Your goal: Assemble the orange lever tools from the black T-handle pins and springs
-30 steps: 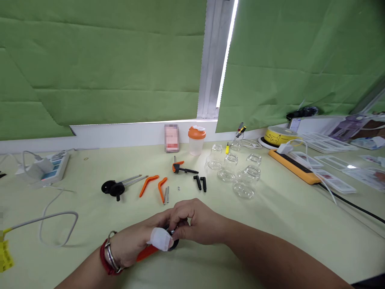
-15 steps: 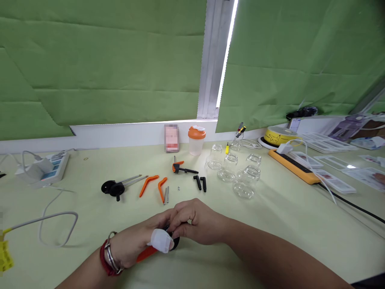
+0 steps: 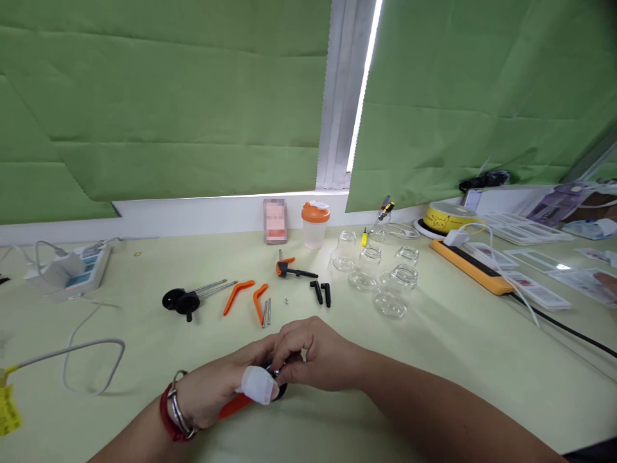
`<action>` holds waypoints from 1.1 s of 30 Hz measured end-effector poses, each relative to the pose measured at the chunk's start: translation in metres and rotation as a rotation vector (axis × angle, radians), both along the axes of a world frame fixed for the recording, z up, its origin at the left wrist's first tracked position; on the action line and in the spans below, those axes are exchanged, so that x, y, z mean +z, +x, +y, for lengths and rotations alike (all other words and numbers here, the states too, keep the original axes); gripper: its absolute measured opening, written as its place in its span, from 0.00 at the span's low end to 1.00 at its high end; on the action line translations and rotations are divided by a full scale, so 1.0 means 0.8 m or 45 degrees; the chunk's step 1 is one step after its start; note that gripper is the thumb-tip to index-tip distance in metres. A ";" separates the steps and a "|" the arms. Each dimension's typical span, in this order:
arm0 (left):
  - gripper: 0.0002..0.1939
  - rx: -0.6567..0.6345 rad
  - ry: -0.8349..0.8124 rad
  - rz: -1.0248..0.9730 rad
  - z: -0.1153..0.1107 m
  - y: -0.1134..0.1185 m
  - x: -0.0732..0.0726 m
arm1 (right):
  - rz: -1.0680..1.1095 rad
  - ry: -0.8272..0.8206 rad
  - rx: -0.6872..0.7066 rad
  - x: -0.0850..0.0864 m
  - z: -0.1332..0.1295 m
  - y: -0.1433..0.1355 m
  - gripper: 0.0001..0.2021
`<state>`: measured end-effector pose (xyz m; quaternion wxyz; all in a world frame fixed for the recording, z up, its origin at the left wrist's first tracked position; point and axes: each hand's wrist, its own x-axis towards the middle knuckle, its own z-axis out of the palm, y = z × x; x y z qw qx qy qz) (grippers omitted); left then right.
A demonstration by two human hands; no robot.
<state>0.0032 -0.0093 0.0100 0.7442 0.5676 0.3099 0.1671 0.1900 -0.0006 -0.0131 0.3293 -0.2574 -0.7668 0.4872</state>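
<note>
My left hand (image 3: 216,386), its thumb wrapped in white tape, is closed around an orange-handled black part (image 3: 236,405). The hand covers most of that part. Against it, my right hand (image 3: 318,357) pinches a small shiny metal piece (image 3: 276,373) between thumb and forefinger; its exact kind is too small to tell. Beyond my hands lie two bent orange handles (image 3: 238,297), thin metal pins (image 3: 267,312), a tiny metal bit (image 3: 286,301) and two black L-shaped pieces (image 3: 326,295). Black discs with metal rods (image 3: 186,303) rest to the left. An orange-and-black assembly (image 3: 289,270) lies farther back.
Several clear glass jars (image 3: 391,302) stand right of centre. Behind are an orange-lidded cup (image 3: 315,225) and a yellow-handled screwdriver (image 3: 364,239). An orange power strip (image 3: 472,267) with cables sits right, a white one (image 3: 89,273) left. Another person's hand (image 3: 608,284) shows at the right edge.
My right fingers have shifted slightly, and the small metal piece between them now shows. My left hand and the things on the table stay put.
</note>
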 end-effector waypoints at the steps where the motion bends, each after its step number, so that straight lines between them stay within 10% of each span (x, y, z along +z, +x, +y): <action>1: 0.27 -0.006 0.006 -0.011 0.000 0.000 -0.001 | -0.001 -0.006 0.001 0.000 0.000 0.000 0.05; 33: 0.21 -0.058 0.068 0.007 0.002 0.000 -0.002 | 0.019 0.212 0.083 0.004 0.005 0.002 0.05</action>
